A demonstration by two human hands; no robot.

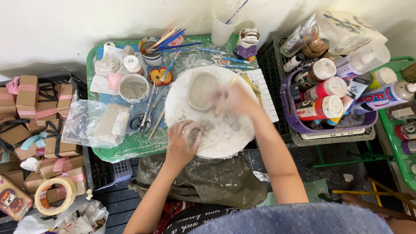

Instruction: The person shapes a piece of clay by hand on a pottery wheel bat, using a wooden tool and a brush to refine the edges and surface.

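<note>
A round white work board (216, 138) lies on a green tray (125, 149), smeared with grey clay. A shallow clay dish (200, 89) sits on the board's far left part. My left hand (184, 141) rests on the board's near edge, fingers curled around a small lump of clay. My right hand (232, 100), blurred with motion, is over the board just right of the dish and grips a thin wooden stick; small clay bits lie beneath it.
A small bowl of slip (133, 88), scissors (141, 121), brushes in a cup (151, 50) and bagged clay (102, 123) sit on the tray's left. A purple basket of paint bottles (329, 102) stands right. Ribboned cardboard boxes (39, 117) and a tape roll (54, 196) lie left.
</note>
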